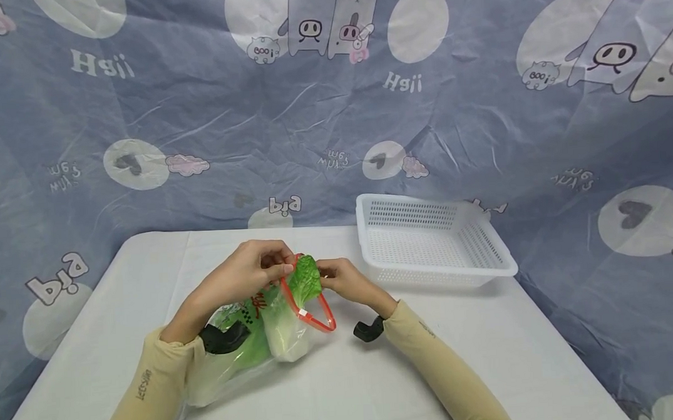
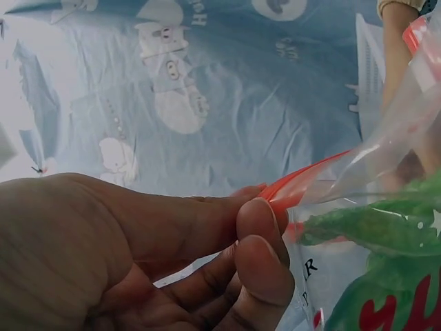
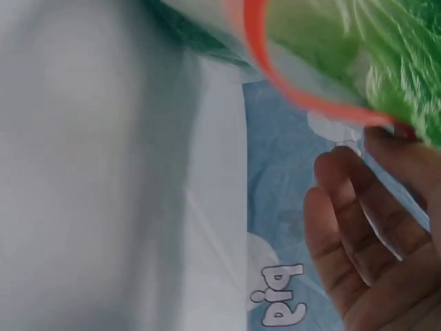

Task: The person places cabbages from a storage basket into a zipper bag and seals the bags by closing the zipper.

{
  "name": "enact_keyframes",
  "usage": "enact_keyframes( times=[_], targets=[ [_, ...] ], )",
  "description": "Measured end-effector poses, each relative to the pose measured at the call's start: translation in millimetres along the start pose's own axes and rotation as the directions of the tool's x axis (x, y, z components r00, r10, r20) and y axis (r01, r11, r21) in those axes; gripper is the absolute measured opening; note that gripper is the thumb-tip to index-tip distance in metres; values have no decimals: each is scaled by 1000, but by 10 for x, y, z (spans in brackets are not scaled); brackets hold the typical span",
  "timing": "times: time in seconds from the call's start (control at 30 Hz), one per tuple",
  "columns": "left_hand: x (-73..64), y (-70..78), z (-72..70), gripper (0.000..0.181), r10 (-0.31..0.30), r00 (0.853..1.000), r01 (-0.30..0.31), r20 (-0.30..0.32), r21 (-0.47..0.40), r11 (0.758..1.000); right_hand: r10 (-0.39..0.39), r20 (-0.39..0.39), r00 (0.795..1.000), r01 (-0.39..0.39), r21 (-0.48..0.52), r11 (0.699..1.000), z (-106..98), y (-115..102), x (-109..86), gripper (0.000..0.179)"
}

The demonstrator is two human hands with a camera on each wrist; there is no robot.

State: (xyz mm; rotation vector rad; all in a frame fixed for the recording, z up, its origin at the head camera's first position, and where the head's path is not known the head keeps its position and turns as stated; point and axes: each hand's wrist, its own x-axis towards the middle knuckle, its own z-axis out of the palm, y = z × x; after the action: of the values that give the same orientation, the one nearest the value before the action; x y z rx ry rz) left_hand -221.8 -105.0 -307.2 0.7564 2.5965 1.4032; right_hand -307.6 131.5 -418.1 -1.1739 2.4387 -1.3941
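A clear zip bag [image 1: 220, 387] with a red zip edge and a white slider lies tilted on the table, its mouth spread apart. Inside it is a green leafy vegetable with a pale base, seemingly a Chinese cabbage [image 1: 285, 337]; its leafy tip [image 1: 307, 277] pokes out through the mouth. My left hand [image 1: 251, 273] pinches one end of the red edge between thumb and fingers, as the left wrist view shows closely. On the opposite side, my right hand [image 1: 348, 281] pinches the red edge beside the leaf, its other fingers loosely bent.
A white perforated plastic basket [image 1: 441, 271] stands at the back right of the white-covered table [image 1: 411, 369]. Behind the table hangs a blue-grey patterned cloth [image 1: 287, 118]. Black wrist mounts [image 1: 225, 337] sit on both wrists.
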Motion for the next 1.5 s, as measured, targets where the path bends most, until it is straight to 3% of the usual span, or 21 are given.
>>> enact_keyframes(
  times=[0.17, 0.37, 0.6, 0.77, 0.87, 1.0, 1.1, 1.2, 1.37, 1.5],
  targets=[
    [-12, -21, -43, 6, -12, 999, 12, -36, -11, 1000, -47, 15, 999, 45, 103, 994, -120, -155, -45, 13],
    [-34, -39, -146, 9, -47, 987, 48, -151, 8, 999, -84, 54, 995, 70, 220, 973, -267, -180, -84, 15],
    [-72, 4, -242, 14, -89, 963, 81, -256, -45, 996, -220, -23, 975, 221, 139, 965, -352, -294, -109, 16],
    [-95, 9, -285, 22, -101, 945, 72, -310, -105, 992, -288, -134, 948, 310, 188, 932, -363, -441, -135, 6],
    [-102, 10, -276, 26, -103, 947, 66, -304, -130, 989, -287, -206, 935, 325, 185, 927, -372, -514, -161, 8],
    [-127, 50, -252, 29, -90, 963, 63, -253, -112, 992, -271, -292, 917, 321, 143, 936, -421, -594, -198, 5],
    [-168, 90, -230, 29, -42, 983, 32, -180, -59, 998, -234, -370, 899, 290, 102, 952, -473, -657, -222, 7],
    [-212, 129, -201, 26, 22, 992, -23, -122, -8, 1000, -179, -453, 873, 229, 56, 972, -515, -768, -247, 8],
    [-244, 181, -130, 20, 117, 985, -114, -128, 33, 993, -99, -548, 831, 119, 0, 993, -562, -945, -273, 10],
    [-191, 203, -20, 13, 178, 970, -168, -165, 71, 983, -66, -562, 824, 72, -12, 997, -589, -983, -276, 10]
  ],
)
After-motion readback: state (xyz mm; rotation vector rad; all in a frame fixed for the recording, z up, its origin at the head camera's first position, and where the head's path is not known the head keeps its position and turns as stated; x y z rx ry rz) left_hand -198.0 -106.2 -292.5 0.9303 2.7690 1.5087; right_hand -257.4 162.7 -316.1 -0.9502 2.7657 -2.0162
